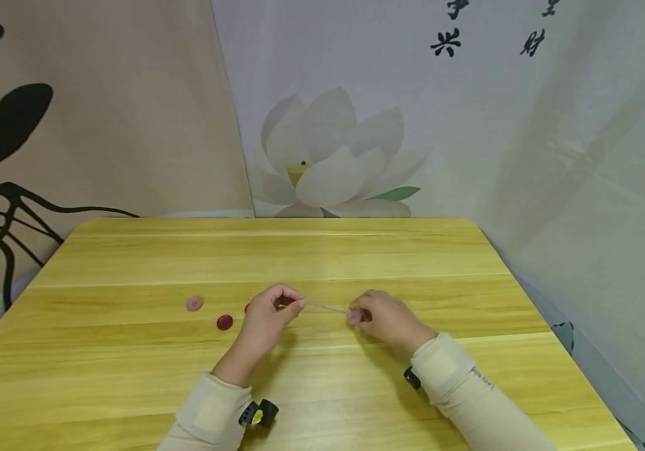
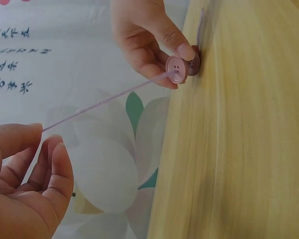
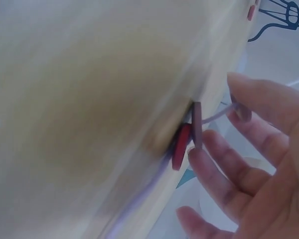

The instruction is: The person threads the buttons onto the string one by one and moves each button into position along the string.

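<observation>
Between thumb and fingertip, my left hand [image 1: 268, 321] pinches a thin pale purple string [image 2: 107, 100]. The string is stretched straight across to a round pink button [image 2: 174, 70] and passes through it. My right hand [image 1: 391, 321] grips a button at its fingertips, just above the table. Beside the pink button sits a darker one [image 2: 194, 63], under the right thumb. In the right wrist view, a flat dull-pink button [image 3: 197, 124] and a red button [image 3: 182, 147] stand on edge by the fingers. More string [image 3: 139, 196] trails away along the table.
Loose on the wooden table [image 1: 130, 376] left of my hands lie a pink button [image 1: 194, 304] and a dark red button [image 1: 224, 322]. A red button [image 1: 246, 308] is partly hidden behind the left hand. A printed cloth [image 1: 345, 56] hangs beyond the table's far edge.
</observation>
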A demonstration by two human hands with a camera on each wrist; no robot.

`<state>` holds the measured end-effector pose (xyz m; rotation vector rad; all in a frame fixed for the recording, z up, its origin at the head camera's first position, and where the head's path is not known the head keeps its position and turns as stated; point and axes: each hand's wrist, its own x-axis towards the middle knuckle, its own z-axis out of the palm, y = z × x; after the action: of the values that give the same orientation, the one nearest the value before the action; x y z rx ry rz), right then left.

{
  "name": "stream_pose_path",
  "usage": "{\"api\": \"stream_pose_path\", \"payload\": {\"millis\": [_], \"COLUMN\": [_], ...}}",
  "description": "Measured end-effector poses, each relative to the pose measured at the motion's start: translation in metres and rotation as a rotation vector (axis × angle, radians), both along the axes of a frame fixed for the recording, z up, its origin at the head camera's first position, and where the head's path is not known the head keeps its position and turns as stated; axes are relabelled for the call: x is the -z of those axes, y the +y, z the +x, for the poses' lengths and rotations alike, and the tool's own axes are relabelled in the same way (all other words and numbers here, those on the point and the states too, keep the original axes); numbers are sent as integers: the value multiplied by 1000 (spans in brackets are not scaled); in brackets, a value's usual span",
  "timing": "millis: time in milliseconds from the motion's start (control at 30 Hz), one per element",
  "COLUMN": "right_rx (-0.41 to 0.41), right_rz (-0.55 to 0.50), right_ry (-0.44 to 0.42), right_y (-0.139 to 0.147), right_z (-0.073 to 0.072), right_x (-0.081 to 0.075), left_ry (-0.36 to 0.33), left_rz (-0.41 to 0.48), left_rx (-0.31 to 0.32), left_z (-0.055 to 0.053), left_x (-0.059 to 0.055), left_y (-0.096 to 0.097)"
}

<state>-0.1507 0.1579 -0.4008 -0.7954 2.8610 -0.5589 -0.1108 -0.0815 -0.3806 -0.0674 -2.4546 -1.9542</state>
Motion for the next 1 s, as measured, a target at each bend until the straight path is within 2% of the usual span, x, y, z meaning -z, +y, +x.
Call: {"api": "stream_pose_path", "payload": {"millis": [333,667,1000], "right_rx": [30,14,39], "right_rz": [40,70,97], "right_ry": [-7,21,-14], "right_y": [0,1,1], "right_z": [-3,-6,-8], "right_x": [2,4,3], "left_ry": [-5,-8,-4], "left_rz": [-10,-31,-32], "left_rx": [-6,-7,1], "left_z": [-1,-1,-1], "left_x": [1,0,1], "left_y": [0,0,-1]}}
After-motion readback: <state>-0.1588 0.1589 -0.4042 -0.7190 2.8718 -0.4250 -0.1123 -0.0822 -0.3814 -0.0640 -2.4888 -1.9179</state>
